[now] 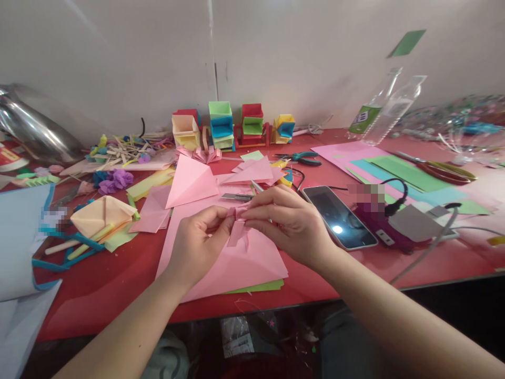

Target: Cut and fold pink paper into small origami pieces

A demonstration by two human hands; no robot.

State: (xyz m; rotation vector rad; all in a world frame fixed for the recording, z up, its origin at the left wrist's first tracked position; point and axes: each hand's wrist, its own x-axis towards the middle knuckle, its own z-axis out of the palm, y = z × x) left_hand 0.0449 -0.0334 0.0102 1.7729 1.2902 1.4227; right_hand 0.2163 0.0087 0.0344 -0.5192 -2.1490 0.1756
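A small strip of folded pink paper is pinched between both hands above the larger pink sheet. My left hand grips its left side between thumb and fingers. From the right, my right hand closes its thumb and fingertips on the strip's upper right part. Just beyond the right fingers, metal blades like those of scissors stick out; their handles are hidden, and I cannot tell whether the hand touches them. Behind lie a creased pink paper piece and more pink paper scraps.
Folded coloured paper boxes stand along the wall. To the right are a phone, a purple power strip, scissors and two clear bottles. Teal-handled pliers lie behind. A metal kettle stands far left.
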